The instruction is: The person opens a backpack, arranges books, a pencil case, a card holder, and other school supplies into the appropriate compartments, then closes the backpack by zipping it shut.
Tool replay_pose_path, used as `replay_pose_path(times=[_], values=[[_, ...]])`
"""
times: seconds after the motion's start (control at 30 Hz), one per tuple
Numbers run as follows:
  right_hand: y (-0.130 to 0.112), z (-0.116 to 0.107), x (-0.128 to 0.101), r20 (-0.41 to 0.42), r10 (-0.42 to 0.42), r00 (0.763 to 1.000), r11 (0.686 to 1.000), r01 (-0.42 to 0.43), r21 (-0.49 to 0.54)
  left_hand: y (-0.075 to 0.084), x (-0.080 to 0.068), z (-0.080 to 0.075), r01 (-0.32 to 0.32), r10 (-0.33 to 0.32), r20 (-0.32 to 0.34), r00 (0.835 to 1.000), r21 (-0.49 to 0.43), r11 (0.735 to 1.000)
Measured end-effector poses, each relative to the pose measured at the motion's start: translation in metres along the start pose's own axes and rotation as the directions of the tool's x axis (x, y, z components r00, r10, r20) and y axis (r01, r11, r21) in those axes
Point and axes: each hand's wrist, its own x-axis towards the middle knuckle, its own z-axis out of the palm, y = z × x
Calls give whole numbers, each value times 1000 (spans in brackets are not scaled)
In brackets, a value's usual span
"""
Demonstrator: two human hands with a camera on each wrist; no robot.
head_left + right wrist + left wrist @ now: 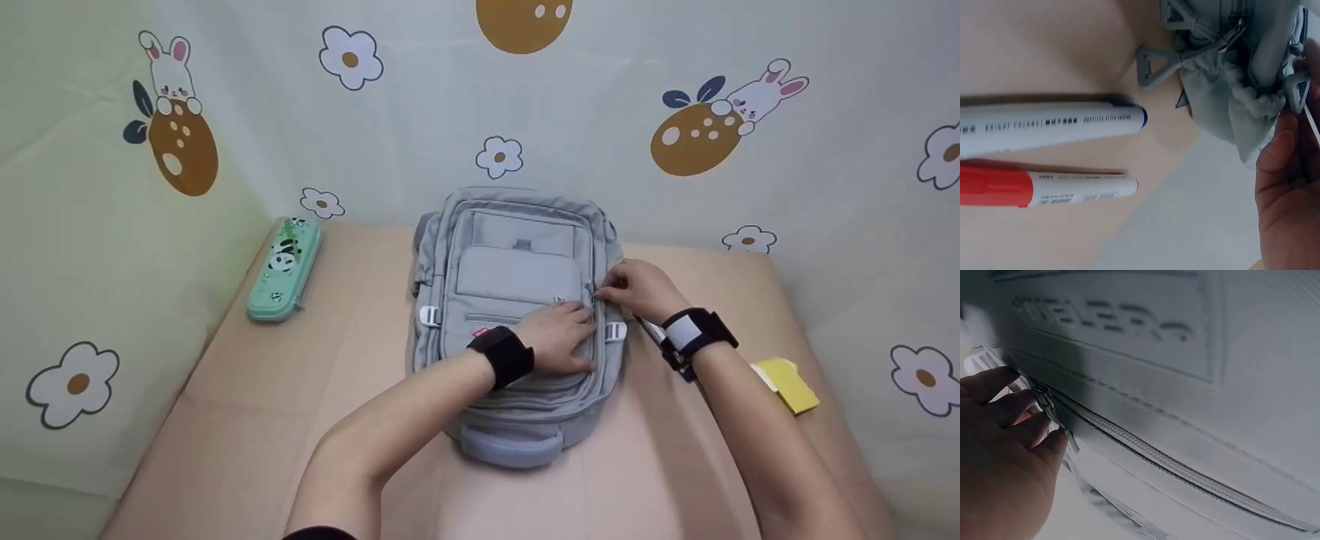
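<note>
Backpack [517,315], grey, lies flat on its back at the middle of the bench [300,420], its carry handle toward the near edge and its front pockets facing up. Left hand [559,337] lies on the front panel with fingers fairly straight, pressing the fabric just beside the zipper pull [1044,398]; the left wrist view shows the fingertips [1044,444] touching the pull, with the zipper track [1185,467] running away from them. Right hand [637,289] is at the backpack's right edge, fingers curled, pinching something small at the zipper there. Just right of the bag, partly under the right wrist, 2 markers [1050,126] lie side by side on the bench, one with a red cap. Yellow notepad [787,382] sits near the right edge. Far left, a mint-green pencil case [285,270] with a panda print rests along the left edge, well apart from the backpack.
</note>
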Motion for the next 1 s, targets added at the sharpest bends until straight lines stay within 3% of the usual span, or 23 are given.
replay_pose_path(times=[0.37,0.77,1.0], values=[[-11,2,-4,-80,-95,992,975,77,-208,1,-2,2,14,-14,-5,1000,29,999],[-12,3,-19,-121,-173,977,954,136,-267,2,-4,5,22,-20,-22,1000,73,997],[-23,5,-30,-64,-188,980,929,156,-337,1,-6,6,16,-13,-41,999,61,998]])
